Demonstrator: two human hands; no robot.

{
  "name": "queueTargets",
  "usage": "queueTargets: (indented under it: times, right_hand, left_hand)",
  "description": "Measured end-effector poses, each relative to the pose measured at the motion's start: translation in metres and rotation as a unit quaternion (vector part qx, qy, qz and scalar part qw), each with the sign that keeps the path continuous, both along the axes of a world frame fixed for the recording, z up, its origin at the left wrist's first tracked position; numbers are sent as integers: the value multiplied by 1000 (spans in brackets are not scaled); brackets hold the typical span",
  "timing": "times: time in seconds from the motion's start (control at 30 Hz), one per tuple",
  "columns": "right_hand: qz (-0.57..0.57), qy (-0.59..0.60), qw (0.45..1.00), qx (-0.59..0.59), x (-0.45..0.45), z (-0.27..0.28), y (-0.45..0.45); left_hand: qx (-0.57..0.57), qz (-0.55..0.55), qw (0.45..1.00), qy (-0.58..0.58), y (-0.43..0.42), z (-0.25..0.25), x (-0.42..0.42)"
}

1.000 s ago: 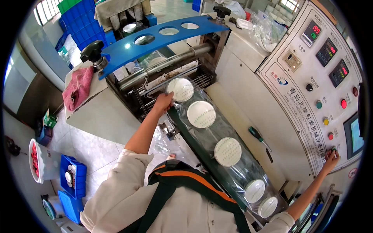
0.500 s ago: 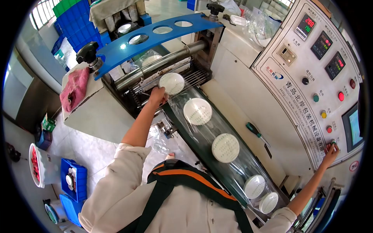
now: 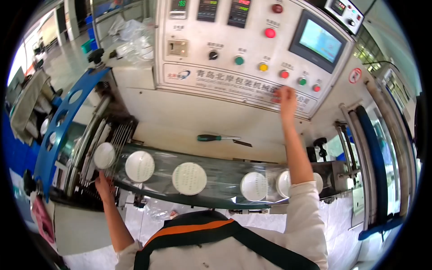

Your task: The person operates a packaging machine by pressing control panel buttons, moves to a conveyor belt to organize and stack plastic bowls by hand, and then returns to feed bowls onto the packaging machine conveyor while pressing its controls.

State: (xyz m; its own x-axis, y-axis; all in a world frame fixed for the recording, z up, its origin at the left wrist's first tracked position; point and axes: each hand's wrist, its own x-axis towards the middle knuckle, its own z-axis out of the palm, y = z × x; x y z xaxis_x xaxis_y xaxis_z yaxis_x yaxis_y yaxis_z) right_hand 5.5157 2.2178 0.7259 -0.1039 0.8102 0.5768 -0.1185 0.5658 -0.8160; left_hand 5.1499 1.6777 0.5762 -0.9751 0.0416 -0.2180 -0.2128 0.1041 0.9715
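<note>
My left hand point(image 3: 103, 183) is at the left end of the conveyor, fingers curled at the near edge of the clear plastic film point(image 3: 157, 186), just below a round white container point(image 3: 104, 155). The exact grip is small and partly hidden. Several more round white containers with printed tops, among them one in the middle point(image 3: 189, 178), lie in a row along the film. My right hand point(image 3: 285, 99) is blurred in front of the control panel point(image 3: 252, 96), below its buttons. Its fingers are bent and a little apart, with nothing seen in them. My right forearm partly covers a container point(image 3: 283, 183).
A green-handled screwdriver point(image 3: 210, 137) lies on the ledge behind the conveyor. The blue perforated frame point(image 3: 63, 123) of the machine stands at the left, with a pink cloth point(image 3: 42, 220) below it. Rollers point(image 3: 357, 157) stand at the right. A touchscreen point(image 3: 320, 41) is on the panel.
My view has turned to the right, toward the panel. My right hand has come off the panel's button and moved left of it. My left hand stays by the first container.
</note>
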Motion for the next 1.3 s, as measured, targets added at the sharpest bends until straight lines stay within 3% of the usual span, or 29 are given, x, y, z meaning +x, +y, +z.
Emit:
queueTargets:
  times: [0.07,0.13,0.2,0.27,0.33,0.4,0.47,0.53,0.6,0.67,0.93,1.3]
  right_hand:
    - [43,-9,999,20,-30,9,-36]
    - [30,-18,998,47,-43,28,-50]
    - [28,-27,996,74,-54,41,-47]
    - [-5,-35,994,99,-61,49,-33]
    - [-46,-78,990,108,-62,49,-16]
    - [-65,-110,985,113,-60,52,-13]
    - [-95,-158,973,141,-59,51,1]
    - [-94,-175,968,154,-58,50,12]
    - [-85,-174,969,155,-57,48,19]
    - [-54,-166,975,139,-56,47,22]
    - [-54,-189,975,106,-54,55,9]
    - [-23,-166,981,93,-53,47,26]
  left_hand:
    - [-12,44,998,51,13,9,28]
    - [-3,59,980,188,16,10,49]
    - [-6,-14,971,238,26,20,76]
    - [-22,-47,972,231,37,38,105]
    - [-67,-52,953,290,40,23,112]
    - [-78,-46,939,331,49,40,132]
    - [-107,-65,956,264,52,59,148]
    - [-179,-90,934,294,49,41,149]
    - [-223,-106,867,433,53,37,154]
    - [-243,-123,833,481,61,41,158]
    - [-340,-179,810,443,71,24,151]
    - [-346,-146,801,467,72,25,135]
